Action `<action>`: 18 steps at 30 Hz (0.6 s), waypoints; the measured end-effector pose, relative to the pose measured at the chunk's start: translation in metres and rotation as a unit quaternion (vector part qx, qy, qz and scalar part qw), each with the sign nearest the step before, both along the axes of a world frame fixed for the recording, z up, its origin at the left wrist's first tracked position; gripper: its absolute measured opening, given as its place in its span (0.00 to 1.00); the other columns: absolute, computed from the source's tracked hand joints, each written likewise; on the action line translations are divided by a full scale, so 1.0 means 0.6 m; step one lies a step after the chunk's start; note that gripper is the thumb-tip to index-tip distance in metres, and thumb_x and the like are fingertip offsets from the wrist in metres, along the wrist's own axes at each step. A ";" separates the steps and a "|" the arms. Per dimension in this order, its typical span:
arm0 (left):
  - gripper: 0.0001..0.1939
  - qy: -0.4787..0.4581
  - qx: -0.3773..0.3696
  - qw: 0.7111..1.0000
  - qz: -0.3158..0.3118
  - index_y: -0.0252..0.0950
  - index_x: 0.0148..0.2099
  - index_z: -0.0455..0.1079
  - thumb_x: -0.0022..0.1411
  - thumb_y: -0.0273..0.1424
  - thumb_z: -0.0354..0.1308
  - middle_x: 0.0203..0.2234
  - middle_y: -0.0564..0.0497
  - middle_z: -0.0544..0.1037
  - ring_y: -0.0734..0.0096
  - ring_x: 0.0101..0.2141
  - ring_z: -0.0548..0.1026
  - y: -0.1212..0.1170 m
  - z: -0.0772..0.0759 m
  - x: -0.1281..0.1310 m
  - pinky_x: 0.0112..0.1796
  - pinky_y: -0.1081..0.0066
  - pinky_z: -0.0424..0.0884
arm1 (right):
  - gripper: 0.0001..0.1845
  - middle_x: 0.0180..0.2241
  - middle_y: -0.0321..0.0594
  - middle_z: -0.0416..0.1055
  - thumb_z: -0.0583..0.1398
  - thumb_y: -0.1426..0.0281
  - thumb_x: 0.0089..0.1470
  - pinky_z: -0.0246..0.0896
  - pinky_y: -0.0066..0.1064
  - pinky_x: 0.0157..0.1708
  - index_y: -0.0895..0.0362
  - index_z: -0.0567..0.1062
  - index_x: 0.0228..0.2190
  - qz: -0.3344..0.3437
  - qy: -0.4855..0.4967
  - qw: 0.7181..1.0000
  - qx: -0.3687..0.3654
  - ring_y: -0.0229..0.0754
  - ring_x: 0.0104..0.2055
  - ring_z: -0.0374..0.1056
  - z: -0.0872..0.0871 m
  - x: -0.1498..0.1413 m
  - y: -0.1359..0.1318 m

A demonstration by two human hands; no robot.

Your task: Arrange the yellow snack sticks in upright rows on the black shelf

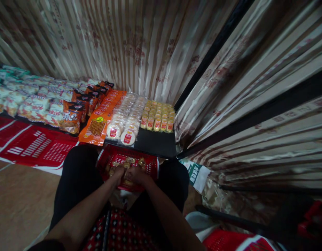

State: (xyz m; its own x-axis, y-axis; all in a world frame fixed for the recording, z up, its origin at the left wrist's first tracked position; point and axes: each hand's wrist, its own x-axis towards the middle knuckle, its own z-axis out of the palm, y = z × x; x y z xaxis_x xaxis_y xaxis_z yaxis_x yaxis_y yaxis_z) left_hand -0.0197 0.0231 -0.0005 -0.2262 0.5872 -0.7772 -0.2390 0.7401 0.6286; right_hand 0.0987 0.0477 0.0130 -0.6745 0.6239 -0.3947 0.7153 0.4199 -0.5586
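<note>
Between my knees stands a red plastic basket (152, 167) with slotted walls. Small wrapped yellowish-brown snacks (141, 162) lie inside it, too dim to name more exactly. Both hands are down in the basket, close beside each other. My left hand (118, 173) has curled fingers among the snacks, and what it grips is hidden. My right hand (136, 174) is closed too, its fingertips turned away from view, so its contents cannot be made out. One wrapped piece shows right between the hands.
Beyond the basket a black tray (158, 142) bears rows of small yellow packets (157, 116), round white wrapped crackers (128, 137) and an orange snack bag (99, 127). More bags (35, 106) line the left. A striped curtain (140, 45) and dark poles (215, 52) stand behind and right.
</note>
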 end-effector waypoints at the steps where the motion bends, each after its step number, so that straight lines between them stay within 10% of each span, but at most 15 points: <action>1: 0.11 -0.001 0.002 1.000 0.004 0.34 0.33 0.66 0.48 0.16 0.50 0.16 0.55 0.70 0.75 0.16 0.68 -0.002 0.004 -0.002 0.20 0.77 0.64 | 0.11 0.30 0.40 0.75 0.54 0.75 0.49 0.56 0.24 0.29 0.59 0.77 0.29 -0.013 -0.003 1.000 0.007 0.36 0.29 0.67 0.004 0.003 0.004; 18: 0.16 -0.087 0.037 0.995 0.022 0.33 0.43 0.67 0.51 0.17 0.50 0.22 0.51 0.75 0.74 0.19 0.71 -0.018 0.080 -0.003 0.23 0.75 0.67 | 0.20 0.37 0.40 0.68 0.53 0.78 0.47 0.53 0.30 0.43 0.54 0.70 0.43 -0.148 0.059 0.985 0.059 0.40 0.41 0.63 0.049 0.013 0.011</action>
State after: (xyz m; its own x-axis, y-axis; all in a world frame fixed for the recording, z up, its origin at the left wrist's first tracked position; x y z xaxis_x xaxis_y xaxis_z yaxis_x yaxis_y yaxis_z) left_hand -0.0217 0.0121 0.0475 -0.1178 0.6370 -0.7618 -0.3804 0.6797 0.6271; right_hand 0.1064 0.0541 0.0424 -0.4928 0.8372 -0.2371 0.7496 0.2700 -0.6043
